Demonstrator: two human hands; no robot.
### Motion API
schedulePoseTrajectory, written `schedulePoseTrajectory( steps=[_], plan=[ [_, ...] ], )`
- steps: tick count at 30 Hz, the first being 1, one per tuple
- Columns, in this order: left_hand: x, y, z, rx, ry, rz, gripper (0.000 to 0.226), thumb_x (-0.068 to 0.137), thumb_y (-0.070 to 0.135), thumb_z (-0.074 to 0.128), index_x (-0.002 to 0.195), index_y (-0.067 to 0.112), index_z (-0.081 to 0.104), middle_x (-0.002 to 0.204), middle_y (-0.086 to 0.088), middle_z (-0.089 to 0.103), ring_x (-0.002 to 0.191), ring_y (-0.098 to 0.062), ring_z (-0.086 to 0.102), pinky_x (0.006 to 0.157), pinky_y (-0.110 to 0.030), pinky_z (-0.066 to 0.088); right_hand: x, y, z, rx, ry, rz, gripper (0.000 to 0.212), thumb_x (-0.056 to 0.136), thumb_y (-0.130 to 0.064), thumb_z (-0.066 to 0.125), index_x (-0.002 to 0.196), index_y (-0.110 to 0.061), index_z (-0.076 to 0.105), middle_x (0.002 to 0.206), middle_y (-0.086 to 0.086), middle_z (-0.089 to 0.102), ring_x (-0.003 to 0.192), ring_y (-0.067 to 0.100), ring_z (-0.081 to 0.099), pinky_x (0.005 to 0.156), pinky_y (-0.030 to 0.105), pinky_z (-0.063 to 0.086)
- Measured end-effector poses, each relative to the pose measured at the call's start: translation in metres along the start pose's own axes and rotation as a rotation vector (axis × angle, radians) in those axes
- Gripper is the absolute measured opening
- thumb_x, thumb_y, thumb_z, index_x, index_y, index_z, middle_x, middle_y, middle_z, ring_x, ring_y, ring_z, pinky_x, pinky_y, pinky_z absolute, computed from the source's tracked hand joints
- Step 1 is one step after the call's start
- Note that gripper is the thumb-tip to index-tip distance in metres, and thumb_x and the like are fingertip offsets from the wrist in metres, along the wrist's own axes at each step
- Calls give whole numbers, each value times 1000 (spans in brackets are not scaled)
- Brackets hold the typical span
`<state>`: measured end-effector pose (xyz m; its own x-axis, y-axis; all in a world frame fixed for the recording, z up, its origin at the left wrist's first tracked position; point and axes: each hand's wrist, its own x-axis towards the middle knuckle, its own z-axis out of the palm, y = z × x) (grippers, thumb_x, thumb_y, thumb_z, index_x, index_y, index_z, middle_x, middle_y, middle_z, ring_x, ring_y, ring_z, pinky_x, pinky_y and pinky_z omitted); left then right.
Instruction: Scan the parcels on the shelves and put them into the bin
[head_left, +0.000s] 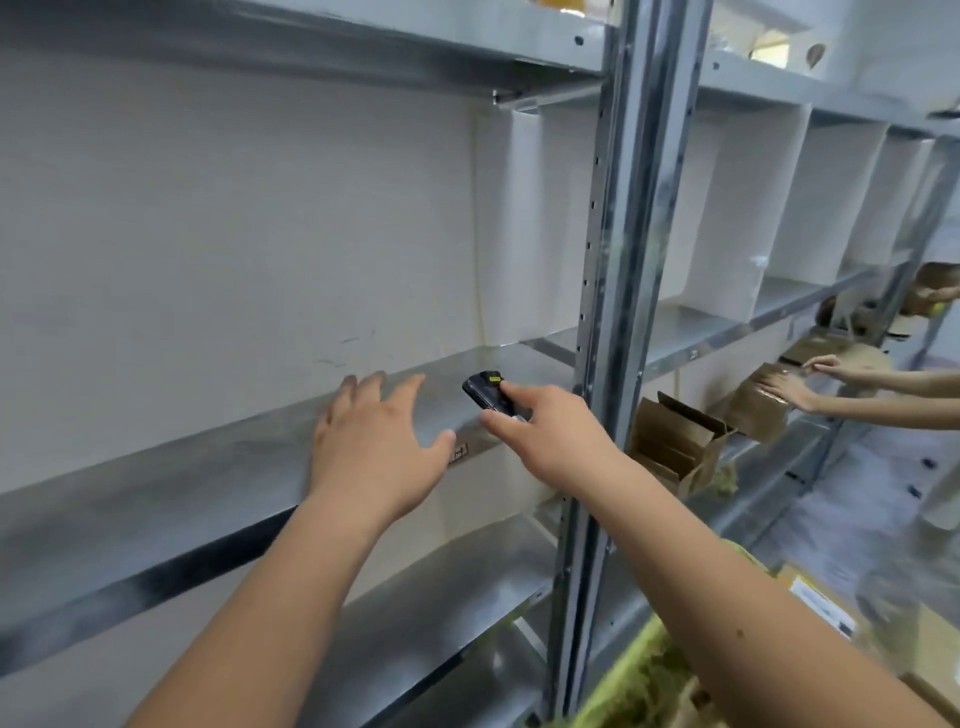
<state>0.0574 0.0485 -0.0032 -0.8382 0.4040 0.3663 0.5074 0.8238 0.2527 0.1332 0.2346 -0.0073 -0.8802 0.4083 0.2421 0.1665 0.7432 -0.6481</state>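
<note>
1. Gripping a black handheld scanner (488, 393) with a yellow label on its top: right hand (550, 431), fingers curled round the device, held out over the front edge of the metal shelf (223, 457).
2. Reaching over the same shelf just left of the scanner: left hand (376, 447), released, fingers spread and straight, holding nothing, blurred.
3. Lying on the lower shelf right of the steel upright (618, 312): an open cardboard box (675, 441), flaps up, well apart from both hands.
4. Pressed further right by another person's two hands (810, 382): a brown taped parcel (756, 410), on that lower shelf.
5. Showing at the bottom right corner: a yellowish parcel with a printed label (821, 608), partly hidden behind the right forearm; whether inside a bin, cannot tell.
6. Standing on the shelf beyond the upright: white divider panels (769, 208), splitting it into compartments.
7. Backing the near shelves: a pale wall panel (234, 234) with faint scuff marks.
</note>
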Motion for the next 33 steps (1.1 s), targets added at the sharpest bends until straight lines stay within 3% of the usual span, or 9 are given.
schedulePoseTrajectory(
  steps=[3,6,12,16,22,25,29,33],
  plan=[
    [17,-11,2,45,-28,-29,79,89,72,52,159,40,32,166,-5,33,156,-31,20,123,-51,25,28,-10,9,-75,-19,4,35,94,-55,58,120,-34,69,77,-6,66,68,15,61,56,32,44],
    [30,-20,3,57,-60,-34,76,89,69,52,157,41,35,161,-4,40,152,-31,26,121,-51,30,56,-23,18,-197,-42,19,27,94,-55,56,101,-31,65,75,-4,64,70,20,63,55,31,40],
    [42,-33,8,54,-94,-45,79,86,69,54,157,42,34,150,0,49,143,-28,36,115,-48,37,99,-44,43,-425,-103,7,41,91,-60,58,113,-26,64,100,1,67,92,27,62,73,33,47],
    [47,-45,6,14,-73,-75,80,86,69,56,157,43,32,152,2,49,143,-26,38,114,-45,39,113,-55,59,-508,-137,26,32,88,-49,62,101,-19,62,96,4,66,88,29,64,82,40,56],
    [46,-51,6,2,-90,-84,80,86,69,56,158,42,32,153,3,49,143,-27,39,114,-46,40,122,-60,72,-640,-123,54,27,93,-46,58,100,-20,60,107,8,64,101,36,63,88,49,56],
    [45,-51,6,-13,-92,-74,83,87,67,58,160,43,28,156,3,46,145,-26,37,115,-46,39,125,-62,77,-666,-117,68,20,93,-40,58,91,-20,54,104,8,63,100,36,63,85,51,55],
    [43,-49,4,-40,-82,-71,87,87,67,59,162,43,22,158,2,44,146,-26,35,115,-47,39,133,-63,80,-711,-159,100,28,93,-38,58,79,-18,45,88,7,55,99,37,63,83,53,55],
    [42,-48,5,-35,-93,-74,87,87,67,59,162,43,21,158,2,44,147,-26,35,115,-47,39,138,-64,81,-727,-207,145,30,94,-41,57,78,-17,46,85,10,51,96,39,62,86,54,53]
  ],
)
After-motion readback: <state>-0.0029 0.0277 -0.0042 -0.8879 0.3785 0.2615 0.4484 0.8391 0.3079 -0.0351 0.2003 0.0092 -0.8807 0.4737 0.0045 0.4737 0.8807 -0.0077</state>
